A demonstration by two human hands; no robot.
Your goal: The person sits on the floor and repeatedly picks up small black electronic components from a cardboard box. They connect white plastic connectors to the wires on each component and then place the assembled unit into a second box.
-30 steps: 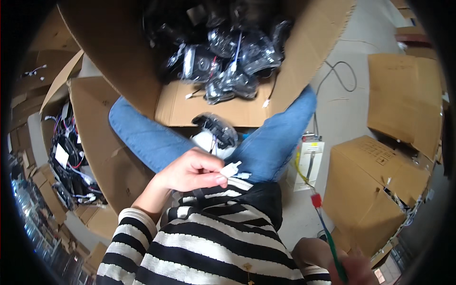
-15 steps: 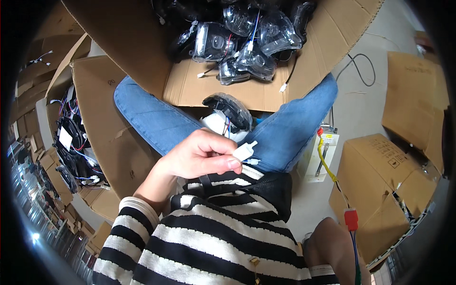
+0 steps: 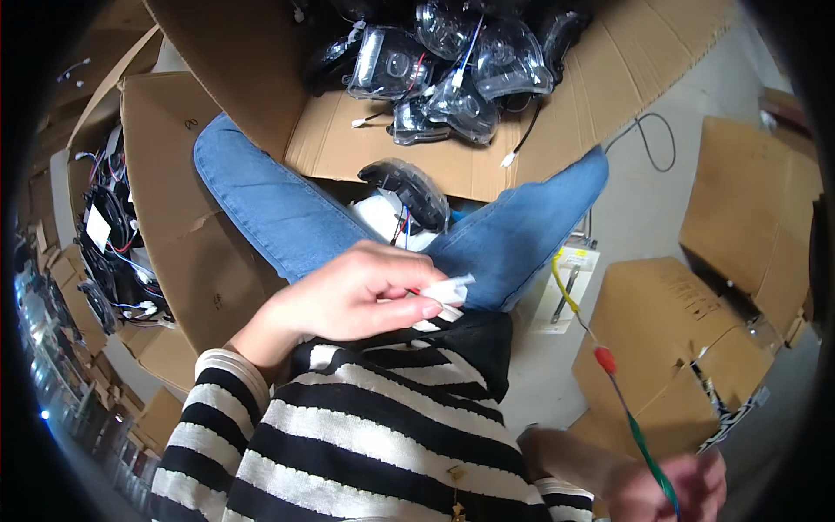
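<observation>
Your left hand [image 3: 370, 291] is grasping a white connector [image 3: 450, 290], pinched between thumb and forefinger, in front of your lap and well apart from the near edge of the open carton [image 3: 344, 143]. Your right hand [image 3: 665, 487] lies low at the right, blurred; a green-sleeved cable [image 3: 648, 448] runs across it, but you cannot be certified as gripping that cable, since the closure of the fingers cannot be told. The cable runs up to a red connector [image 3: 604, 359], from which a yellow lead [image 3: 565, 291] extends toward a white device [image 3: 570, 304] on the floor [image 3: 544, 391], beside your right leg. A lamp unit [image 3: 407, 193] with a black housing is located between your legs, just beyond the carton's near edge on your side. Inside the carton, clear-lensed lamps [image 3: 396, 65] are heaped toward the far side; a black lead with a white plug [image 3: 508, 160] lies near its right near corner. Wired black parts [image 3: 117, 230] fill a carton at your left [image 3: 187, 226].
</observation>
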